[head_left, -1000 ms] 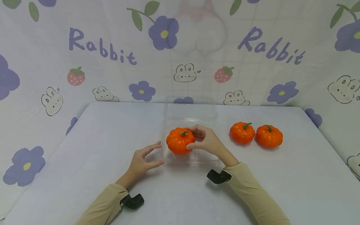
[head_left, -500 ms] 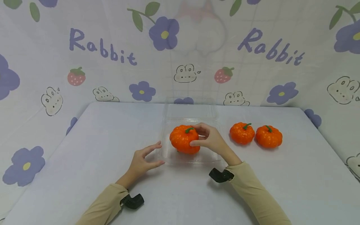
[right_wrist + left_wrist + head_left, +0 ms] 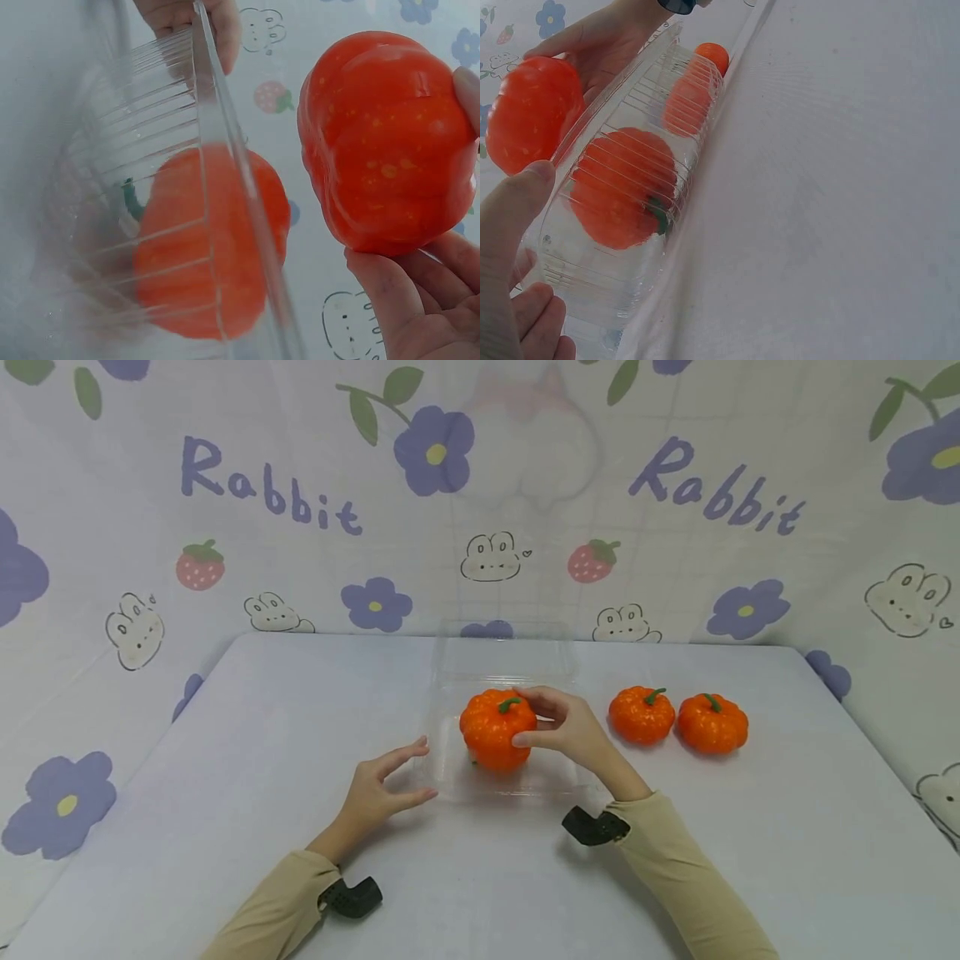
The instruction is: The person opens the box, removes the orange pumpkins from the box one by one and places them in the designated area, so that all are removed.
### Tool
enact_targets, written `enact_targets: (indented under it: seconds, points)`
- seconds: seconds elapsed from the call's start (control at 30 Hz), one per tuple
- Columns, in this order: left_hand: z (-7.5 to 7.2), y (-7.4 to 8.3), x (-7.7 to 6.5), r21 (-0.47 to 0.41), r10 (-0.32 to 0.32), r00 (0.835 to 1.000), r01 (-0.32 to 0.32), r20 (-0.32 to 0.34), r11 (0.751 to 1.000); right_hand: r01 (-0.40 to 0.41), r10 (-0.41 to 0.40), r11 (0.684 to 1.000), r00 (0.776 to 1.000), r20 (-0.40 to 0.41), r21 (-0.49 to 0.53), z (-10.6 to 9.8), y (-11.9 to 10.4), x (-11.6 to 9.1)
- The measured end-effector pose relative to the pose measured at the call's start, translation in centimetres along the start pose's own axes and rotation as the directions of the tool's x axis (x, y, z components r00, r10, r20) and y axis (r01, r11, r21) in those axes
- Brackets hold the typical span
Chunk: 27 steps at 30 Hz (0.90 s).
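Note:
My right hand grips an orange toy pumpkin with a green stem, thumb and fingers on its right side. It is held raised over a clear plastic clamshell box, whose lid stands open at the back. Through the box wall in the left wrist view, a second pumpkin lies inside, its stem turned toward the front wall. From the head, the held one hides most of it. My left hand is at the box's front left corner, thumb and forefinger spread, the thumb touching the rim in the left wrist view.
Two more orange pumpkins, one nearer the box and one farther right, sit side by side on the white table. A printed rabbit cloth hangs behind the table.
The right hand has carried the held pumpkin slightly right and up, bringing the stem of the one beneath into sight. The left hand has kept its place at the box.

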<state>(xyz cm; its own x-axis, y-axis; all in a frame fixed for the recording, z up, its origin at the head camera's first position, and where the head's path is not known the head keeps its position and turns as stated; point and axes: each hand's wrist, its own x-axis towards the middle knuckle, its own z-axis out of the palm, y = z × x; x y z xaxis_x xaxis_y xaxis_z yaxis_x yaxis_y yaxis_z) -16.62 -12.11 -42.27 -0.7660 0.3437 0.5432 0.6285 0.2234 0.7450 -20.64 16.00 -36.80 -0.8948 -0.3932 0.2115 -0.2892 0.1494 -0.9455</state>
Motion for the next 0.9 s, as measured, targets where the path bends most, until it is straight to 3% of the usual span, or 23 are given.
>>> enact_targets:
  seconds: [0.33, 0.57, 0.9]
  points:
    - [0.1, 0.0, 0.2, -0.03, -0.006, 1.0, 0.006, 0.001, 1.0, -0.049, 0.049, 0.999, 0.998, -0.032, -0.015, -1.3, 0.1, -0.8]
    - [-0.1, 0.0, 0.2, -0.02, -0.002, 1.0, 0.002, 0.002, 1.0, -0.017, 0.017, 1.0, 0.999, -0.036, -0.011, -1.9, 0.1, -1.2]
    - [-0.1, 0.1, 0.1, -0.007, 0.002, 1.0, -0.002, -0.005, 1.0, -0.006, 0.0, 0.998, 0.996, -0.084, -0.068, -3.8, 0.5, -3.5]
